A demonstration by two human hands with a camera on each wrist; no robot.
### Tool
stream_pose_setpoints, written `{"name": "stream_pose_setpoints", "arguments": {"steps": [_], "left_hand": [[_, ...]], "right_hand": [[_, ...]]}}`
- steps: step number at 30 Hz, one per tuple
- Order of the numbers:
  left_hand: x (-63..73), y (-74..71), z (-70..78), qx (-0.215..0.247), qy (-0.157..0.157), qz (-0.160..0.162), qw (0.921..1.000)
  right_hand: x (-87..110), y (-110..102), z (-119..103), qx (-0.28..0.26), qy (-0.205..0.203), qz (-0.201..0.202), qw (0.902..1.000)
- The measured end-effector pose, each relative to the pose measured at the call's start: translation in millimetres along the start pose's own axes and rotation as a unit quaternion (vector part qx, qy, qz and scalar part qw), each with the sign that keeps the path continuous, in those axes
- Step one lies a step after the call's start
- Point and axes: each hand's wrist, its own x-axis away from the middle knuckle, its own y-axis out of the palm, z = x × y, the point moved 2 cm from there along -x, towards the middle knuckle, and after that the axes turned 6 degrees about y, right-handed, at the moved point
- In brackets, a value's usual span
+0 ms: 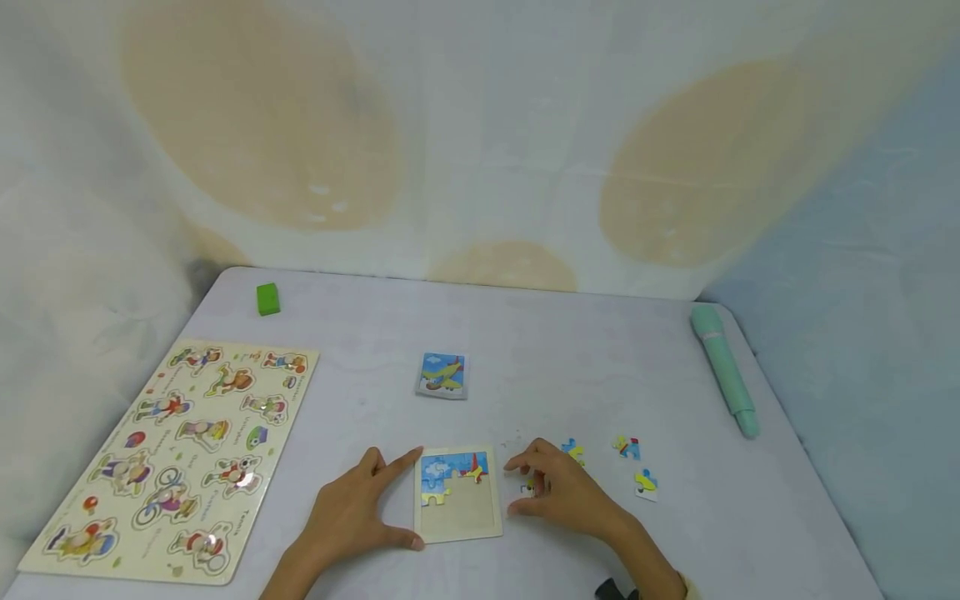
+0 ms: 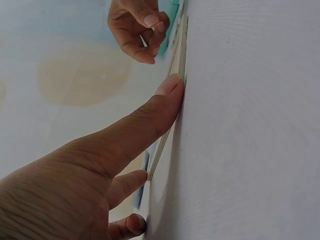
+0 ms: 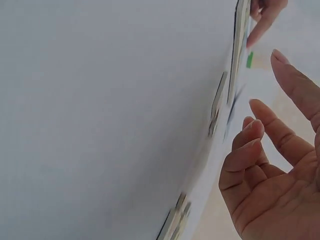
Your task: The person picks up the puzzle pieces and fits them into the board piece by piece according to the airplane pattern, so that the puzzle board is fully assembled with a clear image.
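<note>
A square jigsaw tray [image 1: 459, 521] lies on the table, with joined blue, white and yellow pieces [image 1: 438, 477] along its top and left. My left hand [image 1: 348, 512] holds the tray's left side, thumb at the near corner and index finger at the far one. In the left wrist view the thumb [image 2: 167, 95] presses against the tray's edge [image 2: 159, 155]. Just right of the tray, my right hand [image 1: 566, 492] hovers over a loose piece [image 1: 527, 487], which it partly hides. The right wrist view shows the right hand's thumb and fingers [image 3: 277, 132] apart, with nothing between them.
More loose pieces lie to the right, among them a red-and-blue one [image 1: 628, 447] and a yellow one [image 1: 646, 483]. Behind the tray sits a small airplane picture [image 1: 442, 375]. A large picture board [image 1: 247, 500] fills the left; a green block [image 1: 267, 299] and a mint microphone-shaped object [image 1: 724, 367] lie farther back.
</note>
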Motion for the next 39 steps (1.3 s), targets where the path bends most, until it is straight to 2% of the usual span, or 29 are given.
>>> {"name": "stream_pose_setpoints", "arguments": {"steps": [8,15,26,39], "left_hand": [[0.4,-0.2,0.0,-0.001,0.002,0.001,1.0000],[0.3,-1.2,1.3,0.002,0.000,-0.004,1.0000],[0.2,-1.3,1.7,0.000,-0.004,-0.006,1.0000],[-0.4,-2.2,2.5,0.005,-0.008,-0.010,0.9999]], "right_hand": [[6.2,-27,24,0.026,0.008,0.047,0.9985],[7.1,-48,44,0.039,0.065,0.064,0.9951],[7.7,-54,60,0.049,0.075,0.067,0.9937],[7.3,-55,64,0.053,0.074,0.075,0.9930]]}}
